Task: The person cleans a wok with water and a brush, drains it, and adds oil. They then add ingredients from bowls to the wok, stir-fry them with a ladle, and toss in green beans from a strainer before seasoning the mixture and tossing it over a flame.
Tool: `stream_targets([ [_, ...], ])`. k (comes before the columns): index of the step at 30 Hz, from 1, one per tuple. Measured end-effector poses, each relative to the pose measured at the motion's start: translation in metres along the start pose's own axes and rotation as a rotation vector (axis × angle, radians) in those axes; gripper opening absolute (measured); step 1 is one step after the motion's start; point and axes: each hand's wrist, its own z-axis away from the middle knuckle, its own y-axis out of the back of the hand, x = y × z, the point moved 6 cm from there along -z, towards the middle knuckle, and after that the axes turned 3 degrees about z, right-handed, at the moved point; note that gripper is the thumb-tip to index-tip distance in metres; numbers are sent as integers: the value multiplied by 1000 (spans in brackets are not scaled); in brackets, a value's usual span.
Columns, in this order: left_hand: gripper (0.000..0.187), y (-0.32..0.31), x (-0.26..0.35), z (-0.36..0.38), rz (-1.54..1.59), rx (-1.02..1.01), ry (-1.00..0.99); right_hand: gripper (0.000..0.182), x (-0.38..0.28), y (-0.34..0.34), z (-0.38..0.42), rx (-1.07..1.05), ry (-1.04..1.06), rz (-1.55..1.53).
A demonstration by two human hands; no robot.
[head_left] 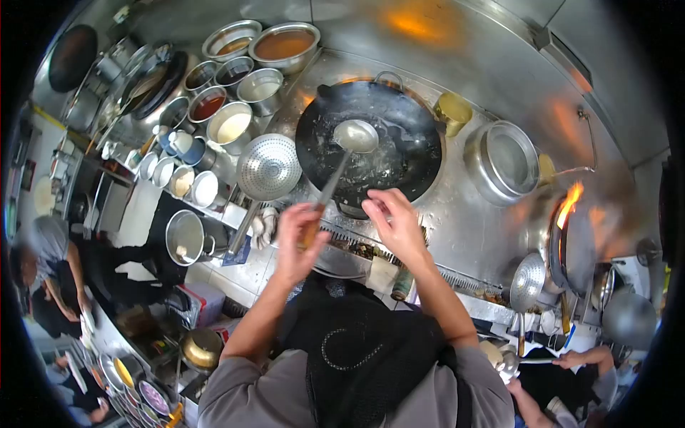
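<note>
My left hand (pixel 300 242) is closed round the wooden handle of a ladle (pixel 356 136). The ladle's metal bowl hangs over a large black wok (pixel 312 135), which holds some clear, shimmering liquid. Over the wok's near rim is my right hand (pixel 394 222), its fingers loosely bent and apart, with nothing seen in it. Left of the wok, a round perforated strainer (pixel 269 167) rests with its handle pointing towards me, beside a crumpled cloth (pixel 265 227).
Metal pots of sauces and seasonings, including a brown liquid (pixel 285 44), crowd the left. Nested steel pots (pixel 508 162) and a yellowish container (pixel 453 113) stand right. A flaming wok (pixel 571 242) is farther right. People work at both sides; a pot (pixel 187 237) stands lower left.
</note>
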Motion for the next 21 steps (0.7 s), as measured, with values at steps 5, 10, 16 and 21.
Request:
stream_targets([
  [5, 33, 102, -49, -16, 97, 182, 76, 62, -184, 61, -2, -33, 532, 40],
  [10, 25, 139, -70, -45, 68, 103, 92, 64, -245, 55, -2, 247, 618, 5],
  [16, 33, 145, -78, -69, 123, 44, 177, 45, -257, 44, 0, 280, 505, 129],
  [21, 35, 140, -87, -85, 189, 18, 147, 51, -258, 42, -4, 365, 489, 188],
])
